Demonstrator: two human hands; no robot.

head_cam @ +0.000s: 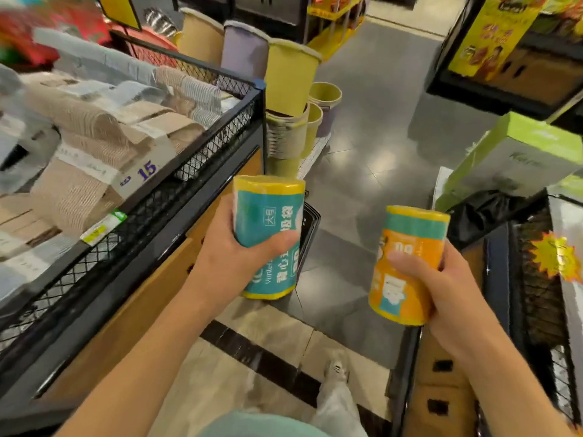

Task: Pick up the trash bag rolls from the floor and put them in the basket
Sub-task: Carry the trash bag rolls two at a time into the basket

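Note:
My left hand (pixel 233 247) grips a trash bag roll with a teal label and yellow ends (pixel 268 216), held upright at waist height. In my right hand (pixel 441 288) is a second roll with an orange label and a teal band (pixel 407 247), also upright. Just behind the teal roll, on the floor, a dark basket (pixel 310 228) shows only its rim and one side. Both rolls are in the air, apart from each other, with the floor aisle between them.
A black mesh display bin (pixel 202 152) full of packed hangers stands on my left. Stacked yellow and purple bins (pixel 284 89) rise beyond it. A second mesh bin (pixel 536 294) and green boxes (pixel 520 152) are on my right. My shoe (pixel 337 370) is on the tiled floor.

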